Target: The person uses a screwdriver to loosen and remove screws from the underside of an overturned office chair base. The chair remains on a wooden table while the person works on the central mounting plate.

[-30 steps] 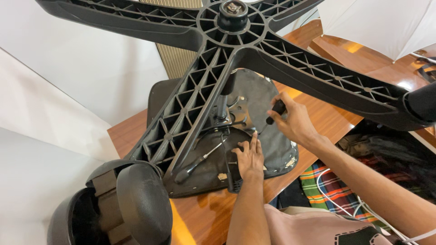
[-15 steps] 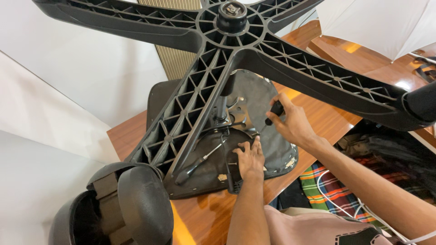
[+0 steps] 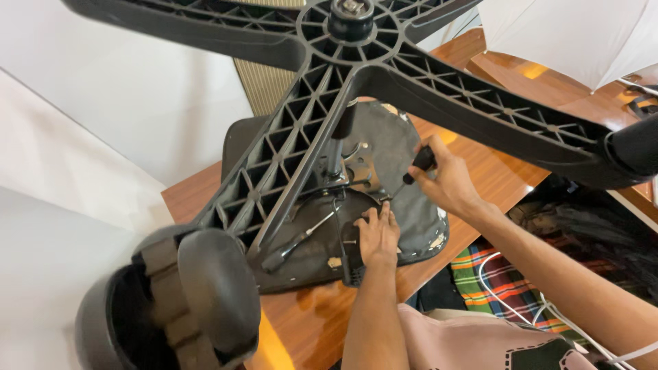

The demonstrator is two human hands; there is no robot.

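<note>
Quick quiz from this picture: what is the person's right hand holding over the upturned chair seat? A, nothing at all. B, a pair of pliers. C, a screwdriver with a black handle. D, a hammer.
C: the right hand grips a black-handled screwdriver, its thin shaft angled down to the underside of the chair seat, while the left hand rests flat on the seat.

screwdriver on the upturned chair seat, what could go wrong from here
The right hand drives the screwdriver at a slant, and the left hand lies flat beside its tip: a slip could jab those fingers.

The chair base hangs overhead on its column; if the seat shifts on the glossy table, an arm or the caster might swing into the person.

The spare screwdriver lies loose on the seat and might roll off.
</note>
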